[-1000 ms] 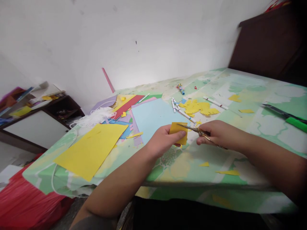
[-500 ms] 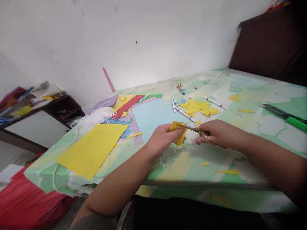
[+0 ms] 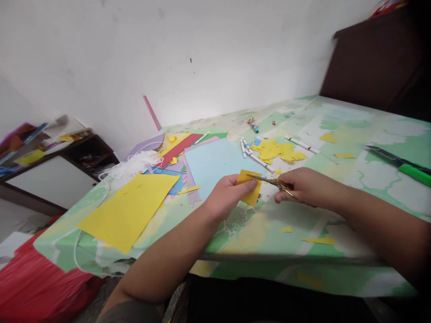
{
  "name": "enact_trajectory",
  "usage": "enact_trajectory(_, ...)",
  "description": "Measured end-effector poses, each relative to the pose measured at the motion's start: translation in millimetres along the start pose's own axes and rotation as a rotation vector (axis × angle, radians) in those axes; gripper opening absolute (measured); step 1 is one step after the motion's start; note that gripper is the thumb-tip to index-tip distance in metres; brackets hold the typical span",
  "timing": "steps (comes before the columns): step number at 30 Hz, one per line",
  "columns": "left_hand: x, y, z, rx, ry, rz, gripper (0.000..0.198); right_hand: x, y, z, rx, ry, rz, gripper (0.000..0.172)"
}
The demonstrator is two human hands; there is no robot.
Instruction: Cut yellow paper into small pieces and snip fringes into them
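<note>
A small piece of yellow paper (image 3: 248, 194) is pinched between the thumb and fingers of my left hand (image 3: 226, 194), above the table's near half. My right hand (image 3: 301, 187) is closed around the gold handles of a pair of scissors (image 3: 269, 180). The blades point left and lie at the paper's upper edge, close to my left thumb. Beyond my hands is a pile of cut yellow paper pieces (image 3: 274, 150). A light blue sheet (image 3: 215, 163) lies just behind my left hand. Two yellow scraps (image 3: 318, 241) rest on the cloth below my right hand.
A large yellow sheet (image 3: 129, 211) overhangs the table's front left, near tangled white string (image 3: 134, 163). Several markers (image 3: 259, 160) lie behind my hands. Green-handled scissors (image 3: 400, 161) lie at the right. A red plastic bag (image 3: 43, 278) sits low left, below a cabinet (image 3: 43, 179).
Both hands stay almost in place, still holding the paper and the scissors. The scissor blades look slightly more closed at the paper's upper edge. The whole view has shifted a little.
</note>
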State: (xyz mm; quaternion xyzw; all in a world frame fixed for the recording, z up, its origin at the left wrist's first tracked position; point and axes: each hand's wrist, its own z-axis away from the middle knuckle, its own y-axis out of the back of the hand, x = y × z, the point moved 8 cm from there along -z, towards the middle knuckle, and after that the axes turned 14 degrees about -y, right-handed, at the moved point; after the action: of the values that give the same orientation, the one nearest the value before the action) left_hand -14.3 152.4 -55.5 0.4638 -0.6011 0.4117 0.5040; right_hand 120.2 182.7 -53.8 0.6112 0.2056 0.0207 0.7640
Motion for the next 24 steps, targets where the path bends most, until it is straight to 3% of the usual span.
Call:
enact_trajectory(10,5,-0.3,0,0.002,-0.026,0.024,0.023,0,-3,3,0.016,0.112,-0.021,0.049)
enact_trajectory(24,10,11.4,2,0.113,-0.125,-0.216,0.029,-2,-8,3,-0.016,0.120,-0.057,0.048)
